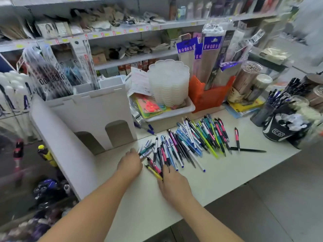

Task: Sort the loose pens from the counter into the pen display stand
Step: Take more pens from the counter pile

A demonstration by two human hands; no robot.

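Several loose pens (192, 140) in blue, teal, pink, green and black lie spread across the white counter (227, 172). A white pen display stand (90, 109) with two arched openings stands at the back left. My left hand (130, 165) grips a small bunch of pens (146, 151) at the pile's left edge. My right hand (173, 184) lies palm down on the pile's near end, fingers touching a yellow pen (153, 172) and dark pens; the hand covers its own fingertips.
Behind the pile are a white tray (188, 109) with plastic lids and papers, and an orange holder (206, 96). Pen-filled cups (279, 123) crowd the right end. One pink pen (237, 138) and one black pen (248, 150) lie apart. The counter's edge runs near right.
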